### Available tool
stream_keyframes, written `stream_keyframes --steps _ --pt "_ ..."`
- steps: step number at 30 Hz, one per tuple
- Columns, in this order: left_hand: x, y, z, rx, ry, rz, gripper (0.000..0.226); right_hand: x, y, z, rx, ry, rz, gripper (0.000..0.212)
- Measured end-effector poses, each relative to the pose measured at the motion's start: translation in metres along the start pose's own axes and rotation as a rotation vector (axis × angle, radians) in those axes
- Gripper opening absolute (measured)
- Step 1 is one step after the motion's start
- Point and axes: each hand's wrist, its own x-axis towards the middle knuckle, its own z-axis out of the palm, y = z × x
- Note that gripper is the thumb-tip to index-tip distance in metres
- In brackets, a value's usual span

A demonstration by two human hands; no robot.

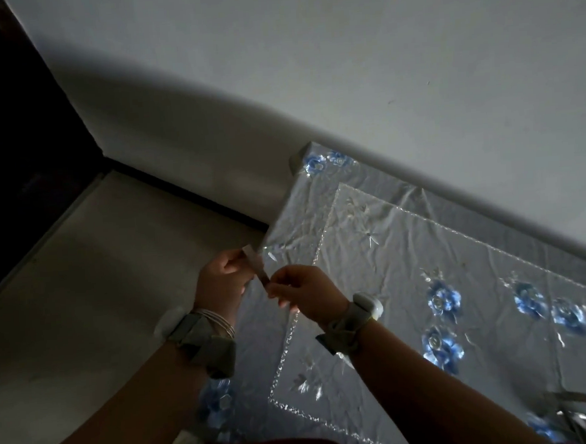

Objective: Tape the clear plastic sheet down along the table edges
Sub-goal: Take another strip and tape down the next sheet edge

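Dimly lit, seen from above. Left hand [224,277] pinched shut on the upper end of a short strip of tape [255,264]; right hand [302,291] pinched shut on its lower end, thumb and fingertips closed together. Strip held taut between the two, slanting, just over the left edge of the table [294,160], at or barely above the surface; contact with it impossible to tell. Clear plastic sheet [405,235] spread wrinkled across the tabletop, glinting, over a pale cloth printed with blue flowers [442,300] and a stitched inner border. Sheet reached the far corner near the white wall [343,64] and ran down along the left edge toward the body. Grey wrist band [202,337] and thin bangles [219,324] worn on the left wrist; second grey band [359,312] on the right. Another strip [570,397] lay flat on the sheet at lower right, beside something shiny, too dark to identify. Pale floor [83,286] left of the table.
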Motion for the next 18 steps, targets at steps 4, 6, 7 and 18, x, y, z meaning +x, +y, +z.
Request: stream_keyframes --steps 4,6,7,18 --pt "0.019 -0.005 -0.004 -0.05 -0.055 -0.118 0.029 0.02 0.004 -0.005 -0.046 -0.008 0.065 0.02" --pt "0.033 -0.005 -0.004 -0.062 -0.068 -0.165 0.035 0.032 0.004 -0.009 -0.003 0.004 0.106 0.021" --pt "0.04 -0.007 -0.005 -0.033 -0.061 -0.155 0.036 0.037 0.005 -0.008 0.028 0.002 0.141 0.02" --pt "0.094 -0.02 0.012 0.415 0.191 0.072 0.028 0.074 -0.009 -0.012 0.279 0.031 0.391 0.015"
